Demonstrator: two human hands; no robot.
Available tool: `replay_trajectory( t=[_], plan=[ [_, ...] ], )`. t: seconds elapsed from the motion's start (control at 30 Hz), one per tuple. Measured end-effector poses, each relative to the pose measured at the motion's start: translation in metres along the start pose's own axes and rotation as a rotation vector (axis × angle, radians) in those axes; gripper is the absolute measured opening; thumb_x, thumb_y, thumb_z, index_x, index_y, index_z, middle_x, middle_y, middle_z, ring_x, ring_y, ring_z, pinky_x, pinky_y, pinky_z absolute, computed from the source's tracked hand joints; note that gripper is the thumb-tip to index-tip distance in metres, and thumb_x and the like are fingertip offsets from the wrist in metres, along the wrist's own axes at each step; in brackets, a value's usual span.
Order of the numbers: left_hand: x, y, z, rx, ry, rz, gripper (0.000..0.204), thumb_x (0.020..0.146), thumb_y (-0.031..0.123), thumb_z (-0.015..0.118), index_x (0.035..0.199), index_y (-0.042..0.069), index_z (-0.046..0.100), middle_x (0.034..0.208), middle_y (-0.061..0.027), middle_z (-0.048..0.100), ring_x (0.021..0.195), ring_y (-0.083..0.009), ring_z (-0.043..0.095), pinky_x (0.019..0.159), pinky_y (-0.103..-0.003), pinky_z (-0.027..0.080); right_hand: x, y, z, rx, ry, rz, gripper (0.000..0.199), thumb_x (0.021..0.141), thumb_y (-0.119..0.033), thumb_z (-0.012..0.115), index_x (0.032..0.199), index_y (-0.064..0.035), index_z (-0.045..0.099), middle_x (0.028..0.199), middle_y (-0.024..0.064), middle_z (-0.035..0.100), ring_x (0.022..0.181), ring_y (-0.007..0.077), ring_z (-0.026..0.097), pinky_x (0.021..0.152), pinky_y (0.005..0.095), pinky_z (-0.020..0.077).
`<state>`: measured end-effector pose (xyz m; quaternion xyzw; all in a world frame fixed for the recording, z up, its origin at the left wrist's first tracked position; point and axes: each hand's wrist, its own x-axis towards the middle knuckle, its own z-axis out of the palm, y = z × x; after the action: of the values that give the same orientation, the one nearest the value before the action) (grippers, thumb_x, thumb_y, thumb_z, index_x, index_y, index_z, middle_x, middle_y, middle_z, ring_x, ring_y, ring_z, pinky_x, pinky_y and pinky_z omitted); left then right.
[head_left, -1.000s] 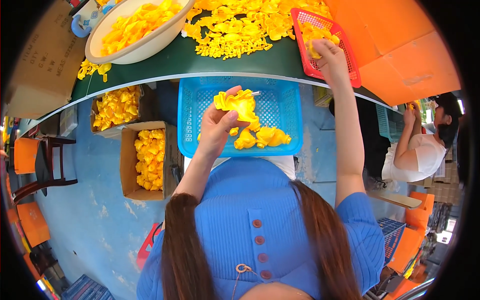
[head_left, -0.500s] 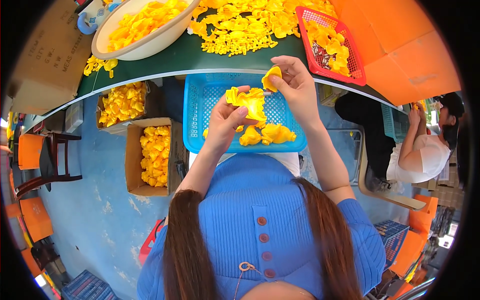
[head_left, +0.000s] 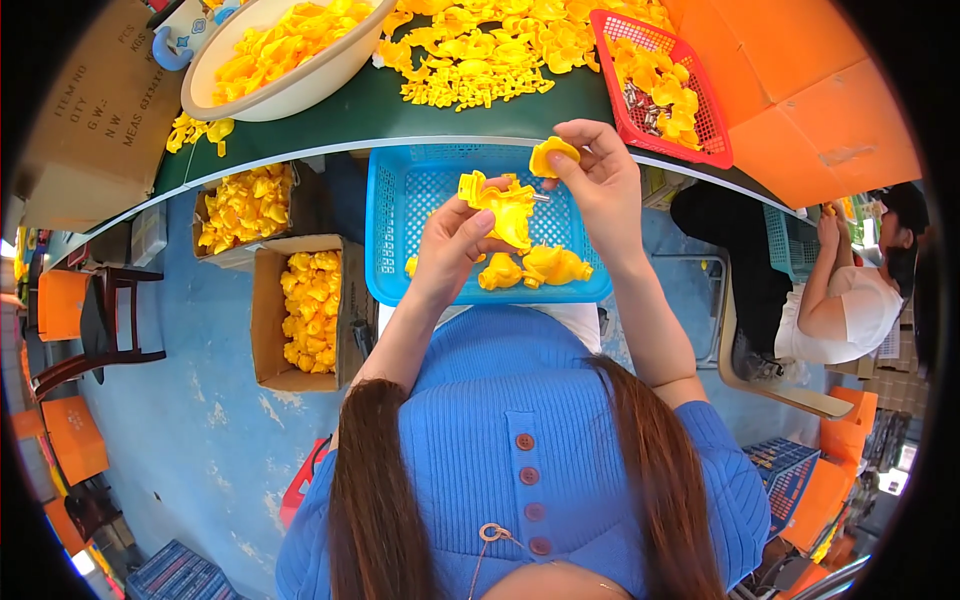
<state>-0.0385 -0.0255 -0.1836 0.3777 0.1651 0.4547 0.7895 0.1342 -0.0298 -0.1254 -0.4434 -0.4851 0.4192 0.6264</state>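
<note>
My left hand (head_left: 455,248) is closed around a hollow yellow plastic shell (head_left: 512,214), with a short metal pin (head_left: 541,198) sticking out of its right side. Above and to the right, my right hand (head_left: 606,185) pinches a smaller, rounded yellow plastic piece (head_left: 551,155) between thumb and fingers, apart from the shell. Both hands are over a blue plastic basket (head_left: 384,262). Inside it, below the hands, lie a few yellow plastic figures (head_left: 556,266).
A green table (head_left: 330,124) holds a wide basin (head_left: 335,72), heaps of yellow parts (head_left: 480,82) and a red basket (head_left: 712,140) with yellow and metal pieces. Cardboard boxes (head_left: 268,340) of yellow parts stand at lower left. A co-worker (head_left: 845,300) sits at right.
My right hand has shifted slightly right, and its rounded piece has turned flatter. The shell in my left hand has tilted a little, showing more of the metal pin.
</note>
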Motion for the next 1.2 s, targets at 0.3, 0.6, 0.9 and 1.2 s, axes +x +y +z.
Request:
replay_trajectory(
  t=[0.3, 0.6, 0.9, 1.2],
  plan=[
    [-0.002, -0.002, -0.002, -0.01, -0.015, -0.02, 0.038, 0.086, 0.016, 0.059, 0.119, 0.0, 0.05, 0.113, -0.0104, 0.056, 0.097, -0.0186, 0.059, 0.077, -0.033, 0.054, -0.01, -0.002, 0.013, -0.504, -0.064, -0.261, 0.011, 0.077, 0.002, 0.063, 0.087, 0.0003, 0.06, 0.083, 0.0036, 0.061, 0.076, 0.0099, 0.056, 0.07, 0.0223, 0.045],
    [-0.001, 0.001, 0.003, 0.011, 0.015, 0.021, 0.041, 0.085, 0.018, 0.061, 0.119, 0.002, 0.046, 0.111, -0.0092, 0.056, 0.098, -0.0172, 0.058, 0.077, -0.031, 0.053, -0.009, -0.005, 0.017, -0.704, -0.072, -0.505, 0.016, 0.069, 0.004, 0.067, 0.084, -0.0021, 0.062, 0.081, 0.0068, 0.061, 0.075, 0.0164, 0.059, 0.067, 0.0262, 0.0461],
    [0.0, 0.001, 0.002, 0.018, 0.026, 0.004, 0.039, 0.086, 0.017, 0.06, 0.119, 0.002, 0.047, 0.11, -0.0091, 0.057, 0.097, -0.0164, 0.059, 0.077, -0.029, 0.053, -0.008, -0.003, 0.019, -0.81, -0.091, -0.602, 0.017, 0.065, 0.006, 0.067, 0.08, -0.0019, 0.061, 0.077, 0.0086, 0.061, 0.074, 0.023, 0.059, 0.065, 0.0297, 0.0466],
    [0.0, -0.003, -0.001, 0.063, 0.071, 0.011, 0.036, 0.085, 0.017, 0.062, 0.115, 0.001, 0.051, 0.105, -0.0082, 0.059, 0.095, -0.0156, 0.059, 0.078, -0.029, 0.052, -0.006, 0.002, 0.016, -0.857, -0.13, -0.645, 0.015, 0.064, 0.005, 0.066, 0.075, -0.0008, 0.059, 0.075, 0.0088, 0.059, 0.071, 0.0242, 0.057, 0.062, 0.0316, 0.0456]
  ],
)
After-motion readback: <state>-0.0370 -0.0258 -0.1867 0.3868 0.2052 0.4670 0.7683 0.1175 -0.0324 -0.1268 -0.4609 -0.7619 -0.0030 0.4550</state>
